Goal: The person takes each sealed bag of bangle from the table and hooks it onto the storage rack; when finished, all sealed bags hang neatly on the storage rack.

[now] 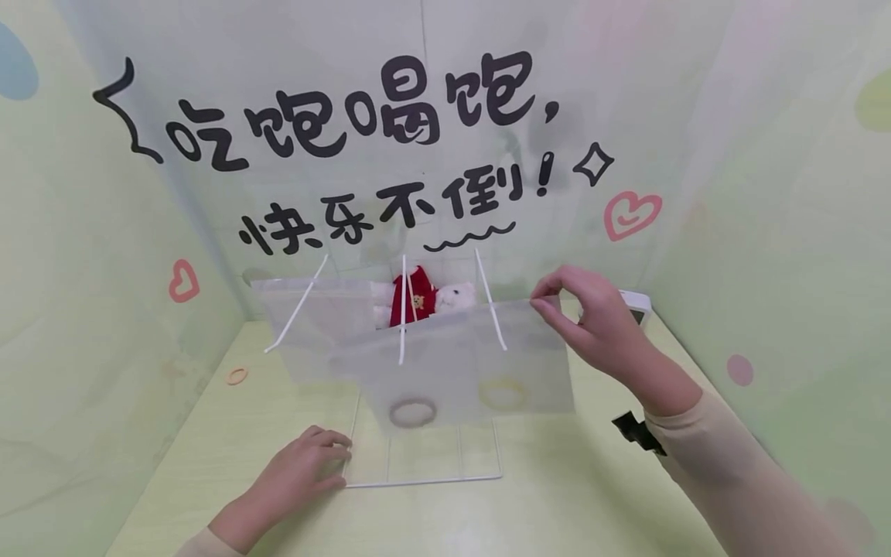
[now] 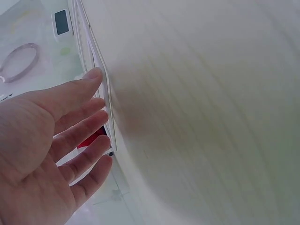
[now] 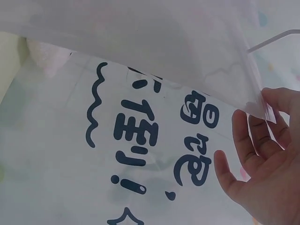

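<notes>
My right hand (image 1: 602, 329) pinches the upper right corner of a translucent plastic folder (image 1: 459, 367), thumb on one face and fingers on the other in the right wrist view. The folder hangs upright among the white prongs of a wire rack (image 1: 425, 483) standing on the table. At the rack's front left corner, my left hand (image 1: 299, 472) rests with relaxed fingers, fingertips right at the base wire in the left wrist view. Another translucent folder (image 1: 313, 309) stands farther back on the left of the rack.
Behind the rack lies a white plush toy (image 1: 455, 296) in red clothing. A white device (image 1: 643, 302) with a dark screen stands at the back right, partly behind my right hand. An orange ring (image 1: 237, 376) lies on the left. Two more rings show through the front folder. Printed curtains enclose the table.
</notes>
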The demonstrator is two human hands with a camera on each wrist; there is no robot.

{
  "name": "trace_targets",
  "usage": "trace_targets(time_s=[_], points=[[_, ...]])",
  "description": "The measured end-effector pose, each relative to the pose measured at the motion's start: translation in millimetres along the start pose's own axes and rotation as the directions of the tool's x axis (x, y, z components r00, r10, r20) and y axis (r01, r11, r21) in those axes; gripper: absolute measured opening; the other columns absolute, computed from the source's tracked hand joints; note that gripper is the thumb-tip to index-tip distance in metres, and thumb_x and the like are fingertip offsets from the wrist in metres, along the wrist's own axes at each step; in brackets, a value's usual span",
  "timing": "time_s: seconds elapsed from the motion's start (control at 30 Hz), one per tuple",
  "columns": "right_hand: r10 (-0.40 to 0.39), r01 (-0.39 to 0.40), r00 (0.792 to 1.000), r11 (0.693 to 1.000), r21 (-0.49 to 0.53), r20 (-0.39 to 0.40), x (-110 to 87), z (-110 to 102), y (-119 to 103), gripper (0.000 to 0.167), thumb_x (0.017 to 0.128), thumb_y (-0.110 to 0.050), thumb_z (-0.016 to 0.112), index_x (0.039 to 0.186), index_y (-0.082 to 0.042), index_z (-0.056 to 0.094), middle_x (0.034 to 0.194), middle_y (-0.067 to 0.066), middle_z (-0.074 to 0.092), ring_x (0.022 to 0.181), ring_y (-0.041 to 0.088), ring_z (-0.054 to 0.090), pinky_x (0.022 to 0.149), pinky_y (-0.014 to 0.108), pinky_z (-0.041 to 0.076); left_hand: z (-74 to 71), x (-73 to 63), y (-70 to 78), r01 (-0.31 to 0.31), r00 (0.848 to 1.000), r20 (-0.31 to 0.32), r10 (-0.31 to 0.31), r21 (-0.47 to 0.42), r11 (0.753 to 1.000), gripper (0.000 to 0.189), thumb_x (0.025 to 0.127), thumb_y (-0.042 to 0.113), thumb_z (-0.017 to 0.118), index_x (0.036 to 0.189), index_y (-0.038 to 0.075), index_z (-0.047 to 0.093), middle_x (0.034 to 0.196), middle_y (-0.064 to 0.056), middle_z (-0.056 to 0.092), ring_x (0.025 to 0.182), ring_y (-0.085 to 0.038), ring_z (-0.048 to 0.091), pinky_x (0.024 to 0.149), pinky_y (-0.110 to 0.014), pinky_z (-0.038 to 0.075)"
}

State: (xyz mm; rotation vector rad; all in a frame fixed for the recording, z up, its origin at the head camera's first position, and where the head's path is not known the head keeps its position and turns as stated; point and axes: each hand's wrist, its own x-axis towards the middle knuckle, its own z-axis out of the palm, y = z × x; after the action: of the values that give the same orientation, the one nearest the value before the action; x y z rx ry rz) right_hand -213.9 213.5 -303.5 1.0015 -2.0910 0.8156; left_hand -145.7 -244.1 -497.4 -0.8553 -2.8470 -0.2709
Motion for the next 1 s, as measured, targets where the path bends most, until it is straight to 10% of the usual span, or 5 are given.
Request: trace_targets(time_s=[1.0], points=[[0.125,-0.123,0.991,0.992,0.040,-0.053,12.2,26.4,36.7,0.007,0.093,-0.001,0.073,0.098,-0.004,0.069,0.091,0.004,0.070,0.087,0.011,0.060,0.081,0.016,0.048,1.1,-0.6,-3.2,0.007,1.000,-0.002,-0.007,-0.006,1.000,0.028,0.077,0.027,0.088,0.102,0.018,0.080,0.119,0.006,0.072,0.106,-0.018,0.061,0.088,-0.037,0.061]])
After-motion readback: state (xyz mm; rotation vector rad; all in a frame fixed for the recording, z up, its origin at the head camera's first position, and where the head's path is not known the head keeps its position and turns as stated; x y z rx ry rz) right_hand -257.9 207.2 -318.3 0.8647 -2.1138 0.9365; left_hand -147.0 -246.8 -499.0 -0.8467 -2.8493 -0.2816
